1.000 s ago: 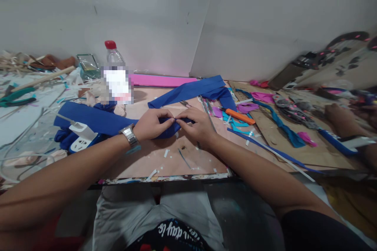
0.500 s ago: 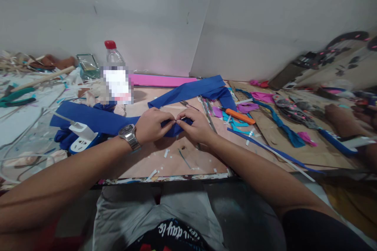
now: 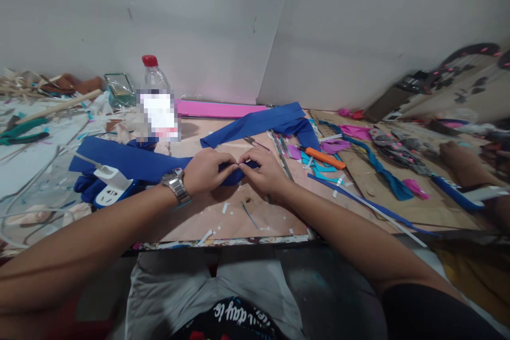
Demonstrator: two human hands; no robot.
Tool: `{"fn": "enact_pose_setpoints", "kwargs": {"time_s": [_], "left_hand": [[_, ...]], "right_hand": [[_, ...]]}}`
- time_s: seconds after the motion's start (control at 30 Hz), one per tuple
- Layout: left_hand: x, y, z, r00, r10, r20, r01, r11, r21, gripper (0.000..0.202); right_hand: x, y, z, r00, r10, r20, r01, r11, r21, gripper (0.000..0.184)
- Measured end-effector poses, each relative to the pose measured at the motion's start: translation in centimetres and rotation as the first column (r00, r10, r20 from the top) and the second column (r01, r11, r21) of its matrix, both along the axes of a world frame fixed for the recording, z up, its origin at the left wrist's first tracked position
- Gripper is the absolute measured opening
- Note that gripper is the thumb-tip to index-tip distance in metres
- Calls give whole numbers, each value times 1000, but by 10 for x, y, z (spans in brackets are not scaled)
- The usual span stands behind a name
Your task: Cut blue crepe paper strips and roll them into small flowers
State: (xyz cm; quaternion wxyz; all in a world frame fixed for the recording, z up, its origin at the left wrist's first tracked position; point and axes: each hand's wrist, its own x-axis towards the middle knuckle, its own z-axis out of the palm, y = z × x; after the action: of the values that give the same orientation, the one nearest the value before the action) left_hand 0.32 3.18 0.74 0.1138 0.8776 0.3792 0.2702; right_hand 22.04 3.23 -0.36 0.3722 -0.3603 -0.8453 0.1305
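My left hand [image 3: 207, 171] and my right hand [image 3: 265, 172] meet over the middle of the workbench, thumbs and index fingers nearly touching. Both pinch the edge of a blue fabric strip [image 3: 233, 177], whose folded part shows between and below the fingers. From under my left hand a wide blue length [image 3: 119, 159] runs out to the left, past a white plug adapter. Behind my hands lies another blue fabric strip [image 3: 255, 123]; whether it joins the held piece is hidden. Thin dark tweezers or scissor tips [image 3: 255, 142] lie just beyond my right fingers.
An orange utility knife [image 3: 324, 158] lies on the right among blue and purple scraps. A white power socket [image 3: 113, 191], green-handled pliers [image 3: 24, 130] and a red-capped bottle [image 3: 155, 71] are on the left. At far right is another person's hand [image 3: 458, 162] beside a blue-and-white tool [image 3: 454, 191].
My hands stay in the same place, still pinching the blue fabric. The fabric between the fingertips has shifted slightly, and less of it shows below them.
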Motion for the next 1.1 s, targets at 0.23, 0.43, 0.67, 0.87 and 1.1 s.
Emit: {"fn": "enact_pose_setpoints", "kwargs": {"time_s": [0.23, 0.43, 0.67, 0.87, 1.1], "left_hand": [[-2, 1, 5, 996, -22, 85, 31, 994, -106, 27], [-4, 6, 3, 993, 0, 117, 18, 989, -147, 24], [-5, 9, 2, 993, -51, 111, 70, 981, -179, 26], [-5, 8, 5, 994, -75, 83, 91, 972, -217, 27], [-6, 10, 6, 992, -81, 95, 103, 960, -262, 25]], "right_hand": [[0, -2, 5, 999, -40, 0, 40, 999, -35, 8], [1, -1, 6, 998, -63, -28, 61, 996, -70, 10], [3, -1, 8, 1000, -3, 13, 3, 1000, -13, 7], [4, 4, 5, 998, 29, -53, -25, 997, 77, 6], [6, 5, 4, 995, 82, -60, -71, 985, 158, 7]]}}
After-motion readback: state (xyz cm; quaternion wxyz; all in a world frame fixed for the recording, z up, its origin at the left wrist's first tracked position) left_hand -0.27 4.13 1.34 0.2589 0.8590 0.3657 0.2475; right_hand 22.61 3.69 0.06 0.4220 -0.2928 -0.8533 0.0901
